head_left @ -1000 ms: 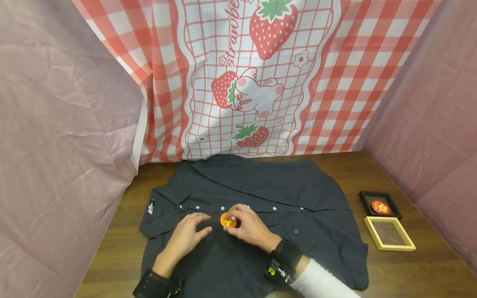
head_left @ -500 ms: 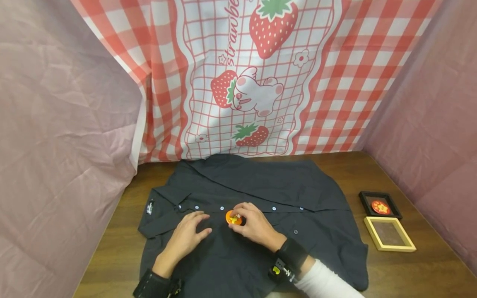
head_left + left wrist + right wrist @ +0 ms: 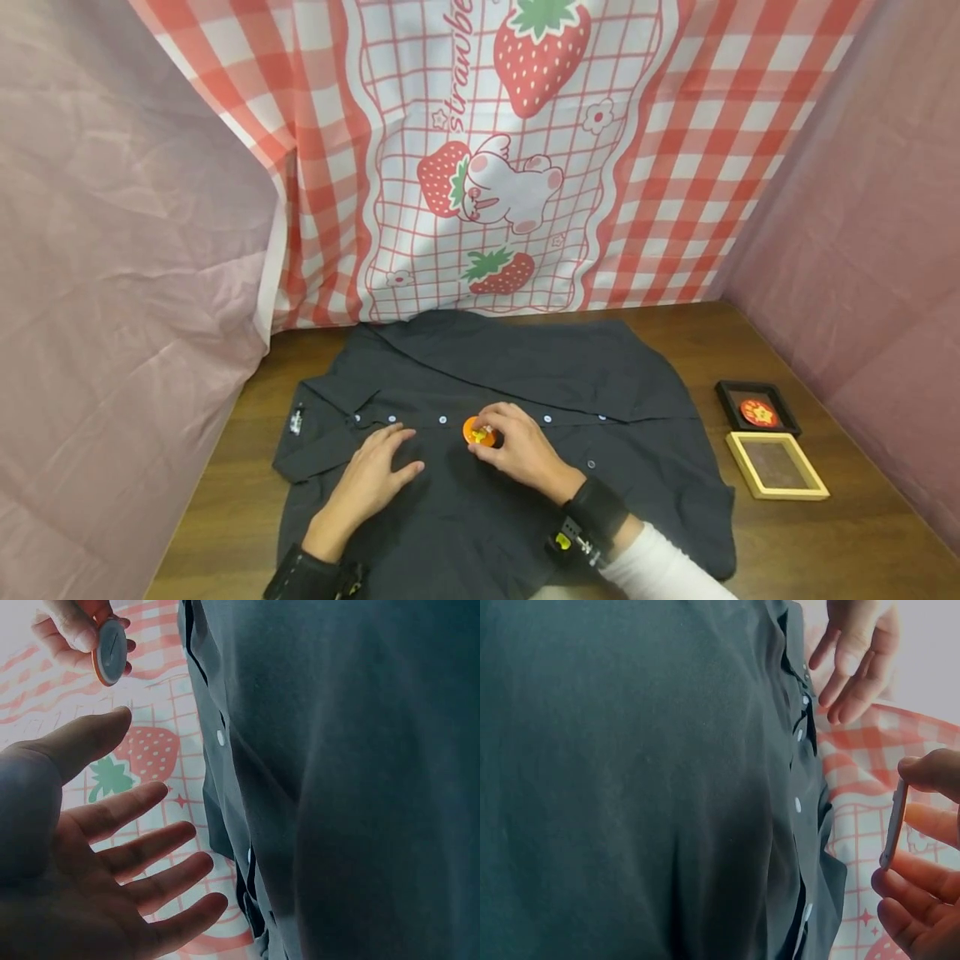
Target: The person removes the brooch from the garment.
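My right hand (image 3: 527, 454) pinches a round orange pin badge (image 3: 472, 428) with a yellow figure on its face. It holds the badge above the front of a dark button-up shirt (image 3: 637, 475) laid out flat. The left wrist view shows the grey back of the badge (image 3: 113, 651), with a thin line across it that looks like a pin. In the right wrist view the badge (image 3: 895, 825) appears edge-on between thumb and fingertips. To the left, my left hand (image 3: 367, 485) hovers over the shirt, fingers spread and holding nothing.
On the wooden table (image 3: 817, 550) at right lie a black frame (image 3: 723, 396) with a red-and-yellow round badge (image 3: 758, 413) inside, and a pale yellow frame (image 3: 816, 492). A strawberry-print cloth (image 3: 420, 108) hangs behind, with pinkish cloth on both sides.
My right hand has moved a little to the right with the badge, away from the left hand. The left hand has stayed nearly still. The head view has shifted slightly.
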The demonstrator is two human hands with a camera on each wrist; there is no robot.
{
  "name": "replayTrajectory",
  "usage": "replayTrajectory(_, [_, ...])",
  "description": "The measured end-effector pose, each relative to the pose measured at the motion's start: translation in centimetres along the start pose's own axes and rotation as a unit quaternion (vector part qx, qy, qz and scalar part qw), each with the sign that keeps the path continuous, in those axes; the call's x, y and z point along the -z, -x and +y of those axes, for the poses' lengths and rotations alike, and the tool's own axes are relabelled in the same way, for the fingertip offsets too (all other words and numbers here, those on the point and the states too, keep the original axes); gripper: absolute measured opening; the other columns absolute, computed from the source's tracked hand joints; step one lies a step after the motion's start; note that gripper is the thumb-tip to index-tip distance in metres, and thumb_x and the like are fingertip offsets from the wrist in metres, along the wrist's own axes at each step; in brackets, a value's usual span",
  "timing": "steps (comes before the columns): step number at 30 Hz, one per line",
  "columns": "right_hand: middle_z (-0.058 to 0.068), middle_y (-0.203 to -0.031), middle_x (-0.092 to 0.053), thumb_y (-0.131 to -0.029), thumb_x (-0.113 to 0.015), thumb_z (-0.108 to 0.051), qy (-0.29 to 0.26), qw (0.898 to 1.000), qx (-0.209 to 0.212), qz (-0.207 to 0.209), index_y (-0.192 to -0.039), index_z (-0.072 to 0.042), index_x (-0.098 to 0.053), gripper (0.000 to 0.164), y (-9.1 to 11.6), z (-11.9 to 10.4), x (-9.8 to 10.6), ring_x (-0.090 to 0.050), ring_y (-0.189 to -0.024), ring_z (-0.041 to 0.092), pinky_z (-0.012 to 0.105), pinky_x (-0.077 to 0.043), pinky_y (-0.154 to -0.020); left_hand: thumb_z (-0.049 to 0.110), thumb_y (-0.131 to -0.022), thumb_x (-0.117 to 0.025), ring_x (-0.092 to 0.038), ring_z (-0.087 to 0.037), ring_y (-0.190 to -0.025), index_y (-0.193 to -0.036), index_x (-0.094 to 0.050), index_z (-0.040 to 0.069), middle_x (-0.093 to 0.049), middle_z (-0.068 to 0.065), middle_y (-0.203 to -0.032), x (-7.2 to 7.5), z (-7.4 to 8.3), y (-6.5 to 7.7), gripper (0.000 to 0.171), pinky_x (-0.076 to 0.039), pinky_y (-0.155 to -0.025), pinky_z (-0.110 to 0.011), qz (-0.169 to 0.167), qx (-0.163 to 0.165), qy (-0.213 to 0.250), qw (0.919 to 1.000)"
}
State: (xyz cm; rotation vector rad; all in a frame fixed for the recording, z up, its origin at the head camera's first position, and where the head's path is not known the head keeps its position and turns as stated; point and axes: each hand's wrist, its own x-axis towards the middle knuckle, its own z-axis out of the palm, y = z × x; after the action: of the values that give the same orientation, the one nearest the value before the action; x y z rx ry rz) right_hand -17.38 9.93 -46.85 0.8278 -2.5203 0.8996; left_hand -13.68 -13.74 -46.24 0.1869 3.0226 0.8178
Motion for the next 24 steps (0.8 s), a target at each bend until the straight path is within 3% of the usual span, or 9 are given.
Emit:
replayTrajectory(8, [-0.001, -0.102, -0.066, -0.075, -0.084, -0.022, -0.004, 1.0, -0.029, 0.009, -0.094, -0.014, -0.074, 0.023, 0.4, 0.3, 0.6, -0.061, -0.094, 0.016, 0.03, -0.053, -0.079, 0.028, -0.087, -0.072, -0.044, -0.041, -0.136, -0.131, -0.059, 0.004, -0.052, -0.017, -0.144, 0.0, -0.6, 0.1, 0.052, -0.038, -0.104, -0.063, -0.003, -0.025, -0.017, 0.9995])
replayTrajectory(17, [0.0, -0.106, -0.068, -0.076, -0.083, -0.022, -0.003, 0.999, -0.032, 0.011, -0.096, -0.014, -0.074, 0.023, 0.0, 0.4, 1.8, -0.062, -0.096, 0.018, 0.032, -0.055, -0.079, 0.029, -0.088, -0.071, -0.04, -0.044, -0.137, -0.134, -0.057, 0.004, -0.049, -0.022, -0.145, 0.4, -0.8, 0.5, 0.054, -0.035, -0.106, -0.064, -0.006, -0.017, 0.0, 0.9998])
replayTrajectory(24, [-0.002, -0.102, -0.067, -0.074, -0.085, -0.02, -0.008, 0.998, -0.053, 0.019, -0.095, -0.014, -0.074, 0.024, 0.6, 0.9, 2.6, -0.059, -0.091, 0.015, 0.028, -0.053, -0.074, 0.028, -0.089, -0.07, -0.044, -0.038, -0.137, -0.132, -0.059, 0.004, -0.053, -0.017, -0.143, 0.5, -0.7, 0.4, 0.05, -0.037, -0.104, -0.063, -0.011, -0.023, -0.005, 0.9997])
